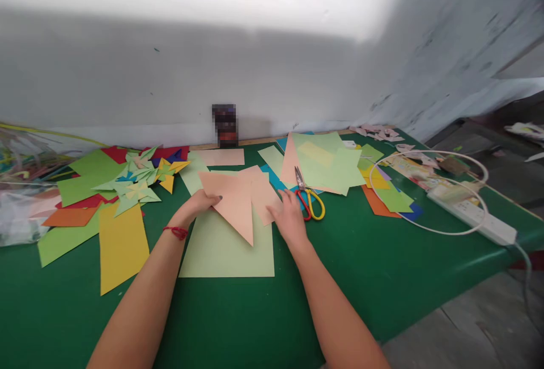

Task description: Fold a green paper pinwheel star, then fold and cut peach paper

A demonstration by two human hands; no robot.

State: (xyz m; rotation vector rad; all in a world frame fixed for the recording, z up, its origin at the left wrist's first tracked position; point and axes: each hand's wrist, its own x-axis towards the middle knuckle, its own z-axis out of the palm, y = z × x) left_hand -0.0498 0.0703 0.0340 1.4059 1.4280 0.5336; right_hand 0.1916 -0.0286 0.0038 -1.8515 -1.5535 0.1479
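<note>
My left hand (202, 203) is closed on a peach paper triangle (236, 202), its thumb on top near the left edge. The triangle's point hangs toward me over a pale green sheet (229, 258) lying flat. Beside it is a smaller peach paper piece (264, 194). My right hand (291, 216) touches the right edge of this piece, thumb and fingers apart. Just right of that hand lie scissors (310, 199) with one red and one yellow handle loop, blades pointing away from me. Parts of the papers under the triangle are hidden.
Folded paper stars (138, 190) and a yellow sheet (123, 247) lie at left. More green sheets (327, 165) are behind the scissors. At right a white cable (425, 227) loops near a power strip (476, 216). A blurred upright object (225, 125) stands against the wall.
</note>
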